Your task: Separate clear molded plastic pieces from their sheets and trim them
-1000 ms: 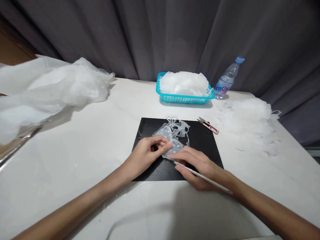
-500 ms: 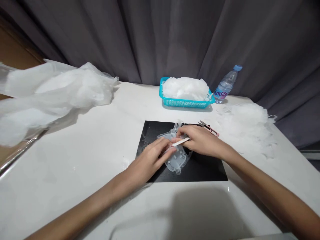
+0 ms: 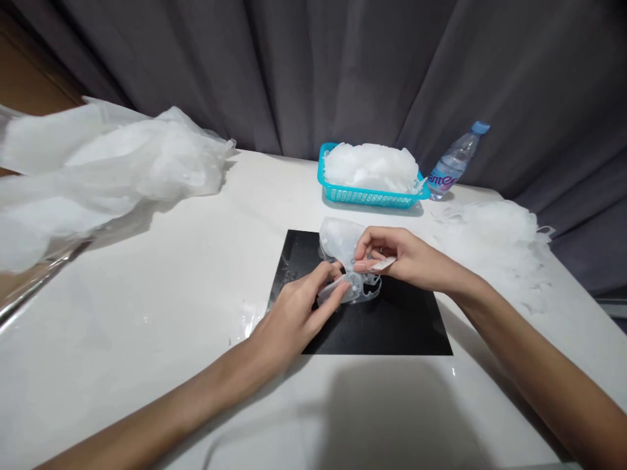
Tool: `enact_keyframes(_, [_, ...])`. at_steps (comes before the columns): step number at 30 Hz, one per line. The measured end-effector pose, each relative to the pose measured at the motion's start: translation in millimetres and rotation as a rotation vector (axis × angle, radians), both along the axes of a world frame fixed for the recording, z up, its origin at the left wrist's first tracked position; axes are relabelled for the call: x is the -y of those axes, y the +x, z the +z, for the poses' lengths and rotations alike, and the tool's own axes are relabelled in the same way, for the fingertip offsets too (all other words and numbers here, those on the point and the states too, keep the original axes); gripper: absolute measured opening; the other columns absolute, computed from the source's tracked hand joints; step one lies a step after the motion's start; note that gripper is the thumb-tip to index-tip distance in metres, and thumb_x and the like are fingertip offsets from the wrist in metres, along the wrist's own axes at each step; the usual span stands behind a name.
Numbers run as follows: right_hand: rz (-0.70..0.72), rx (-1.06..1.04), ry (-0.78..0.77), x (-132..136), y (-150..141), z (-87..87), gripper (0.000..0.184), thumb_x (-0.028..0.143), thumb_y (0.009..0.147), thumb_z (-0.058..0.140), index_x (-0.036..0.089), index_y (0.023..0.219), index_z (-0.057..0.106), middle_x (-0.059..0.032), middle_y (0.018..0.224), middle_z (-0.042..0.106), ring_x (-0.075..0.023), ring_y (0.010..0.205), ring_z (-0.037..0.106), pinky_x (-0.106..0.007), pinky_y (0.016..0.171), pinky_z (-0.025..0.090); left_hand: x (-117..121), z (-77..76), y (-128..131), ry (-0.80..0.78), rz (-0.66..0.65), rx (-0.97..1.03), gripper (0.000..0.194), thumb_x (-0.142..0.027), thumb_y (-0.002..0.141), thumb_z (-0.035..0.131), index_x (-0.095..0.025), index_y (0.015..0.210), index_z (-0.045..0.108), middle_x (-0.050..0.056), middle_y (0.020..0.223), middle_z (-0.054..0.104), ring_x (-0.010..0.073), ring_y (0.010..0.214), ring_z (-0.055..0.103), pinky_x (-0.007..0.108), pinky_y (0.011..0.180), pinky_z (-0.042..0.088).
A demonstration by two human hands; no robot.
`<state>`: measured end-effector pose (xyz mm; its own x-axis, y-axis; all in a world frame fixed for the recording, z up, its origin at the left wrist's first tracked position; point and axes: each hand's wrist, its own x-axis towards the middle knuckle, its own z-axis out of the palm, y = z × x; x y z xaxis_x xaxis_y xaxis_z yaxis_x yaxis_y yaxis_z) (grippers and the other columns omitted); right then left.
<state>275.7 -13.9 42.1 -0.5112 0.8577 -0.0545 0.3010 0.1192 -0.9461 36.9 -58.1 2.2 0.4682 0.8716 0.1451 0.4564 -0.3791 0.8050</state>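
Note:
Over a black mat (image 3: pixel 382 333), my two hands hold a translucent, soft-looking moulded sheet (image 3: pixel 340 238) with small round bumps. My left hand (image 3: pixel 304 303) pinches its near part between thumb and fingers. The far part stands raised, beside the closed fingertips of my right hand (image 3: pixel 392 258). A thin, flat, light-coloured tool (image 3: pixel 385 264) lies in that right hand; its tip is hidden and its exact kind is unclear. Thin looped trimmings (image 3: pixel 375 287) hang at the sheet's right side.
A blue basket (image 3: pixel 375 198) heaped with whitish pieces stands at the back, beside a water bottle (image 3: pixel 455 163). Loose translucent scraps (image 3: pixel 494 248) are piled on the right. A large bag of whitish material (image 3: pixel 132 156) covers the left back of the white table (image 3: pixel 186 274).
My right hand has moved up from the mat's near side, its tool now turned across the fingers. The sheet has gone from lying flat to raised and folded. The pink-handled snips are now hidden.

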Motion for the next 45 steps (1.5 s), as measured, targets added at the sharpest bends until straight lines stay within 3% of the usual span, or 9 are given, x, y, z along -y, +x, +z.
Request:
enact_keyframes(4, [-0.077,-0.067,-0.168,2,2,-1.4,0.045,0.039,0.081,0.088,0.025,0.107,0.054,0.0031,0.088,0.071,-0.0161,0.082,0.062,-0.029,0.076,0.044,-4,-1.5,-3,0.103,-0.049,0.076,0.017,-0.034,0.11,0.056,-0.023,0.121,0.063,0.003,0.114,0.075,0.02,0.107,0.073,0.027,0.087,0.054])
enact_keyframes(8, [-0.177,-0.126,-0.324,3,-5,-1.7,0.064,0.041,0.077,0.092,0.024,0.126,0.054,-0.0013,0.096,0.077,-0.0199,0.091,0.071,-0.033,0.085,0.05,-10,-1.1,-5,0.174,-0.121,0.052,0.013,-0.029,0.11,0.055,-0.022,0.112,0.066,0.005,0.122,0.073,0.0235,0.126,0.067,0.03,0.102,0.052])
enact_keyframes(13, [0.003,-0.218,-0.394,2,-11,2.4,0.05,0.041,0.07,0.095,0.017,0.106,0.07,-0.0008,0.089,0.074,-0.0171,0.084,0.069,-0.029,0.079,0.052,-14,5.8,-8,0.166,-0.204,0.004,0.015,-0.029,0.112,0.052,-0.023,0.112,0.066,0.006,0.129,0.068,0.0218,0.124,0.066,0.03,0.104,0.051])
enact_keyframes(20, [-0.05,-0.152,-0.267,1,-6,-0.9,0.042,0.038,0.072,0.094,0.017,0.088,0.062,0.004,0.079,0.059,-0.0114,0.071,0.053,-0.024,0.065,0.043,-17,7.6,-10,0.117,-0.155,0.01,0.018,-0.034,0.111,0.054,-0.023,0.114,0.068,0.004,0.113,0.071,0.0183,0.102,0.07,0.028,0.092,0.054])
enact_keyframes(29, [0.087,-0.166,-0.22,4,-4,0.2,0.038,0.019,0.078,0.082,0.022,0.099,0.051,0.0047,0.086,0.062,-0.0141,0.08,0.061,-0.027,0.072,0.048,-15,8.7,-8,0.08,-0.182,-0.037,0.018,-0.033,0.11,0.055,-0.023,0.113,0.07,0.0,0.102,0.078,0.0153,0.084,0.074,0.024,0.079,0.055])
enact_keyframes(33, [0.08,0.092,0.092,4,-4,-7.8,0.023,0.017,0.088,0.065,0.023,0.102,0.048,0.0014,0.091,0.059,-0.017,0.082,0.058,-0.029,0.073,0.044,-12,-0.6,-11,0.398,-0.322,-0.097,0.025,-0.023,0.112,0.047,-0.022,0.121,0.069,0.008,0.11,0.077,0.0213,0.097,0.075,0.031,0.087,0.06])
enact_keyframes(37, [-0.147,0.397,0.291,-4,2,-20.6,0.018,0.019,0.092,0.058,0.023,0.103,0.045,-0.0002,0.087,0.06,-0.0203,0.078,0.057,-0.032,0.074,0.041,-10,-10.0,-17,0.686,-0.432,-0.122,0.033,-0.012,0.109,0.047,-0.023,0.134,0.064,0.014,0.128,0.076,0.0255,0.113,0.074,0.042,0.101,0.061])
enact_keyframes(40, [-0.166,0.347,0.218,-9,10,-20.8,0.024,0.024,0.091,0.065,0.024,0.107,0.046,0.0002,0.085,0.062,-0.0203,0.075,0.059,-0.032,0.072,0.044,-12,-13.9,-20,0.52,-0.401,-0.051,0.036,-0.01,0.108,0.049,-0.023,0.14,0.061,0.012,0.133,0.075,0.0241,0.121,0.073,0.039,0.103,0.061])
enact_keyframes(45, [-0.107,0.02,0.076,-6,15,0.7,0.033,0.029,0.087,0.074,0.025,0.107,0.048,0.0011,0.092,0.063,-0.0208,0.09,0.065,-0.034,0.079,0.053,-14,-12.8,-20,0.316,-0.342,0.095,0.026,-0.017,0.109,0.054,-0.026,0.131,0.065,0.008,0.132,0.077,0.0224,0.122,0.074,0.038,0.105,0.062])
